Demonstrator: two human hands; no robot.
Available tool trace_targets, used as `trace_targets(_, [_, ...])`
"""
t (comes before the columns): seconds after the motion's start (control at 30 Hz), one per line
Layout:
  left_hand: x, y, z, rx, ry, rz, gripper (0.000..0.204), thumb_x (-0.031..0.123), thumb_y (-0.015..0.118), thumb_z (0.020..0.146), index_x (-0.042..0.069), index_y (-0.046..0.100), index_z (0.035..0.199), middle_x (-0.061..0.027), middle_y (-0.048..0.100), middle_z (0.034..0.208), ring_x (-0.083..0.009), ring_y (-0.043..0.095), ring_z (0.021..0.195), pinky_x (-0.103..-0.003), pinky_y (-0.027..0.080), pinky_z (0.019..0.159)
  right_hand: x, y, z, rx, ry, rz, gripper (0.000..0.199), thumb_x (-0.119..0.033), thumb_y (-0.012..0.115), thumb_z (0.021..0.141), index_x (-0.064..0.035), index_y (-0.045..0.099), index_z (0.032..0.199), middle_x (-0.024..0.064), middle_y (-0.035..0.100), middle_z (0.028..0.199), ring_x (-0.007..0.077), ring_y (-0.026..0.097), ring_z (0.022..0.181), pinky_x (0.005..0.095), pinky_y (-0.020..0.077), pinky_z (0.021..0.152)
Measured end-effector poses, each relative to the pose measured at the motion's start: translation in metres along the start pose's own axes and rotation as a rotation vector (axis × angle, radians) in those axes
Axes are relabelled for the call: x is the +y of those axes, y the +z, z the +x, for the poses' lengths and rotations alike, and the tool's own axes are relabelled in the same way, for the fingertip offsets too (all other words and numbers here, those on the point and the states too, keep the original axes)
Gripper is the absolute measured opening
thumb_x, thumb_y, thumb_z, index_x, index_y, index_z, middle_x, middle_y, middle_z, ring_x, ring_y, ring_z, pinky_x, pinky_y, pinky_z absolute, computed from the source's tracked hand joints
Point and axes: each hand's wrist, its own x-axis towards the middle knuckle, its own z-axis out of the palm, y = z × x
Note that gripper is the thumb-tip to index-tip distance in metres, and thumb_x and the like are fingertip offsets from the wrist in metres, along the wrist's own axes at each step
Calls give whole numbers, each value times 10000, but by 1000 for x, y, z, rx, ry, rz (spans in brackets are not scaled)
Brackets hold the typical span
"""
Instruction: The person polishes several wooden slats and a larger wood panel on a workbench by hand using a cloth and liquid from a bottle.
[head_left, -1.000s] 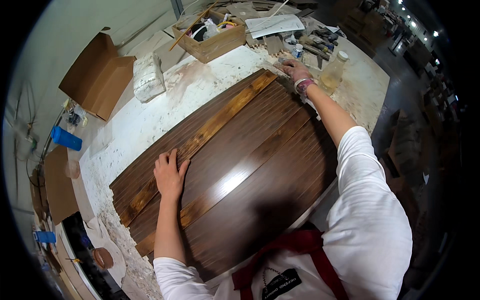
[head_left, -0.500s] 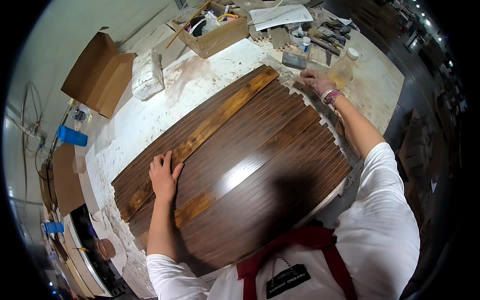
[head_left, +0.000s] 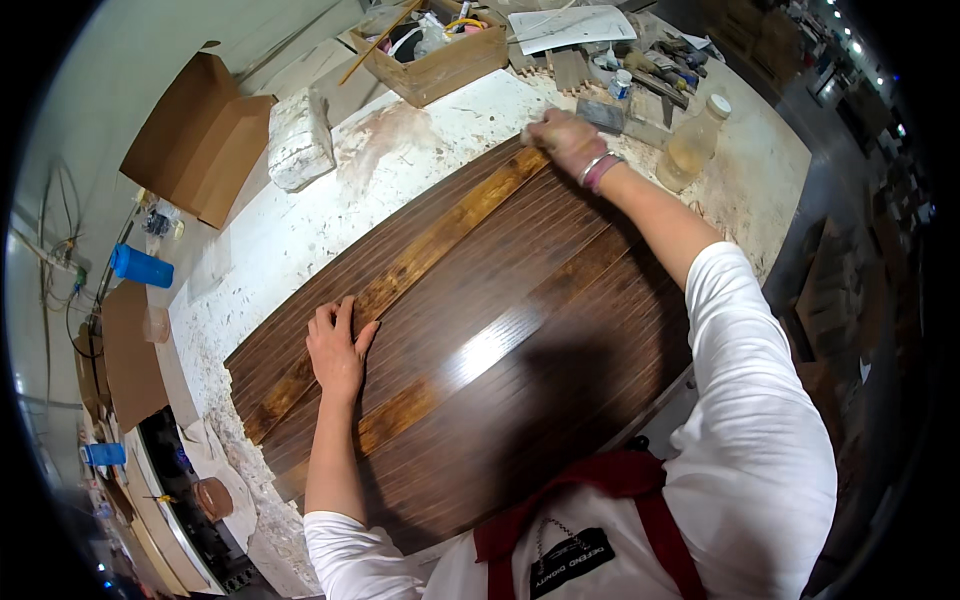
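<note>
A large dark-brown wooden panel (head_left: 500,270) with fine lines lies at a slant on the white table in front of me. A lighter amber strip (head_left: 440,230) runs across its far part. My left hand (head_left: 338,355) rests on the panel over that strip, fingers spread and open. At the strip's far right end is my right hand (head_left: 568,142), pinkish, perhaps gloved, with a bracelet at the wrist. Its fingers are curled together and slightly blurred; whatever they hold is hidden.
Beyond the panel stand a white wrapped block (head_left: 300,140), an open cardboard box (head_left: 200,140) and a carton of supplies (head_left: 440,65). Right of my right hand are a grey block (head_left: 600,114), a clear bottle of yellowish liquid (head_left: 692,148) and several tools (head_left: 665,75). A blue cup (head_left: 142,266) is at left.
My right hand has moved left from beside the panel's right edge onto the far end of the amber strip. My left hand stays nearly in place on the panel.
</note>
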Motion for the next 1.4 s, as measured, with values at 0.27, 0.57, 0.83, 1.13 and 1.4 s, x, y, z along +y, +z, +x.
trace_targets(0.27, [2, -4, 2, 5, 19, 21, 531, 395, 680, 857, 77, 562, 1265, -119, 524, 1180, -316, 505, 1077, -432, 423, 875, -7, 21, -9, 57, -85, 74, 145, -301, 617, 894, -174, 685, 917, 125, 594, 870, 314, 593, 828, 399, 494, 727])
trace_targets(0.57, [-28, -55, 74, 141, 194, 192, 529, 282, 701, 840, 33, 533, 1275, -155, 578, 1070, -333, 548, 997, -436, 410, 821, 74, -79, -71, 242, 413, 564, 460, -342, 641, 915, -43, 601, 1263, 82, 595, 1233, 187, 550, 1094, 312, 443, 952])
trace_targets(0.83, [-83, 22, 147, -61, 55, 20, 439, 277, 663, 887, 136, 573, 1292, -100, 584, 1059, -284, 553, 1032, -421, 387, 912, 68, -83, -148, 304, 840, 721, 442, -260, 700, 881, -7, 618, 1234, 29, 654, 1074, 108, 560, 913, 243, 455, 827])
trace_targets(1.13, [-56, 23, 123, -230, -30, -447, 318, 203, 526, 988, 0, 608, 1218, -156, 609, 1218, -288, 565, 1141, -364, 418, 1012, 56, -82, -199, 335, 906, 853, 439, -253, 722, 865, -2, 626, 1212, 64, 662, 1092, 136, 585, 989, 239, 445, 887])
trace_targets(1.4, [118, -34, -44, -440, 282, -209, 700, 225, 738, 795, 49, 450, 1408, -200, 446, 1356, -386, 415, 1260, -473, 330, 1068, 73, -74, -219, 238, 760, 795, 473, -343, 680, 864, -27, 634, 1213, 109, 661, 1147, 201, 591, 1063, 289, 433, 965])
